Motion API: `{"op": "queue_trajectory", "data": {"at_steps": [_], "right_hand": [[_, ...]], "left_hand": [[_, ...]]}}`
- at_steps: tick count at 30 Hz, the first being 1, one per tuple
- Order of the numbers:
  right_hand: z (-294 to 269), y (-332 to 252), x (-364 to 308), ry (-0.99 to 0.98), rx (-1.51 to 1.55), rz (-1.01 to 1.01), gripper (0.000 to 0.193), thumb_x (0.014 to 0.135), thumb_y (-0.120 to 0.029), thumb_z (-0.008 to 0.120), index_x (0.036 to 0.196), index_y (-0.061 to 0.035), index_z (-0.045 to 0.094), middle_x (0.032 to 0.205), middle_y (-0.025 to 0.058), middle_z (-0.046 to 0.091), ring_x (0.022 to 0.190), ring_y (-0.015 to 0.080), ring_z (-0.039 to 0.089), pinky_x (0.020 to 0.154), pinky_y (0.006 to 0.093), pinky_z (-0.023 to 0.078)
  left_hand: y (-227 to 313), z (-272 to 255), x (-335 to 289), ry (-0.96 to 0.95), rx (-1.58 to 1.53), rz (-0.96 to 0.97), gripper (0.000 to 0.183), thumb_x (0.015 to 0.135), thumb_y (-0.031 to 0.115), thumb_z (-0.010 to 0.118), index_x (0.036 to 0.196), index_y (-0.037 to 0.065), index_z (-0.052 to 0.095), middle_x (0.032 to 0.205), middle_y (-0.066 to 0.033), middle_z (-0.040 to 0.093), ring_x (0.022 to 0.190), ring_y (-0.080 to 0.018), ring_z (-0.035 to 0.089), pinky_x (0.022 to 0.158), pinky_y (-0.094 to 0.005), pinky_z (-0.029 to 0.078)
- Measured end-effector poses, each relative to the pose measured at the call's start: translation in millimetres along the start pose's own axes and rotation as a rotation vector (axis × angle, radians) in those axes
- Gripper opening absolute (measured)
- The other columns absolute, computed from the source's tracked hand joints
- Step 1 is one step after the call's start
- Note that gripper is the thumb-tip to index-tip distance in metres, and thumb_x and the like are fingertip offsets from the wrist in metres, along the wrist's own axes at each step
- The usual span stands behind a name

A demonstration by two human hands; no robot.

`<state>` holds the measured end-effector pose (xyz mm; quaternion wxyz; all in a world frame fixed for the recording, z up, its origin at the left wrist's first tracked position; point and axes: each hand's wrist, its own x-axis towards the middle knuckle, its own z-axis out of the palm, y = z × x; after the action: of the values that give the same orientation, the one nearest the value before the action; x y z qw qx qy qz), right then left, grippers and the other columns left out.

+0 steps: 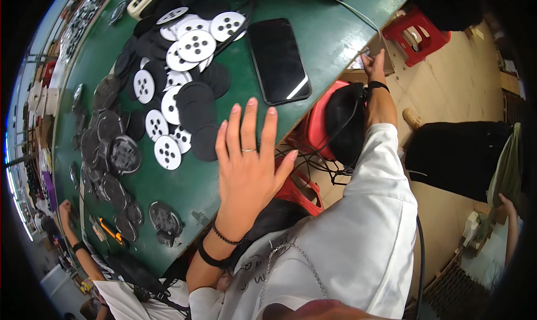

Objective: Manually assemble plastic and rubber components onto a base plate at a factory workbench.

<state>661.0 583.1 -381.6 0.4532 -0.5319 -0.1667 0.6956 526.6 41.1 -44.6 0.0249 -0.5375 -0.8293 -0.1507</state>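
Observation:
My left hand (246,163) is spread over the table's near edge, back upward, a ring on one finger and nothing in it. Just beyond its fingertips lies a black smartphone (278,61), screen up. Left of the fingers spreads a loose heap of white round discs with dark holes (196,45) and plain black round pads (196,102). Off the table's right side, my right hand (376,65) reaches over a cardboard box (389,64). Its fingers look apart, and I see nothing held in them. What lies in the box is mostly hidden.
Dark round parts (109,124) cover the green table's (190,191) left side, near an orange-handled cutter (111,230). Red stools (417,37) stand right of the table, with black cables below. A co-worker's hand (65,212) shows at lower left; another person stands at right.

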Motion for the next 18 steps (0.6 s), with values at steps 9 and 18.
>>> {"op": "queue_trajectory", "data": {"at_steps": [9, 18], "right_hand": [[20, -50, -5, -0.168, -0.012, -0.227, 0.072, 0.097, -0.05, 0.035, 0.119, 0.0132, 0.062, 0.117, 0.0279, 0.068, 0.104, 0.0375, 0.067, 0.097, 0.0503, 0.053], [138, -162, -440, -1.075, 0.378, -0.646, 0.022, 0.1, -0.026, 0.055, 0.087, -0.009, 0.056, 0.077, 0.0027, 0.047, 0.072, 0.0174, 0.042, 0.07, 0.0321, 0.038]], "left_hand": [[-6, 21, -16, 0.237, -0.132, 0.008, 0.07, 0.093, 0.042, 0.063, 0.147, 0.003, 0.045, 0.154, -0.025, 0.039, 0.144, -0.0442, 0.035, 0.119, -0.0556, 0.027], [-45, -159, -81, 0.829, -0.868, -0.024, 0.049, 0.098, 0.021, 0.054, 0.143, 0.001, 0.046, 0.144, -0.0205, 0.048, 0.138, -0.0361, 0.043, 0.117, -0.0497, 0.031]]}}
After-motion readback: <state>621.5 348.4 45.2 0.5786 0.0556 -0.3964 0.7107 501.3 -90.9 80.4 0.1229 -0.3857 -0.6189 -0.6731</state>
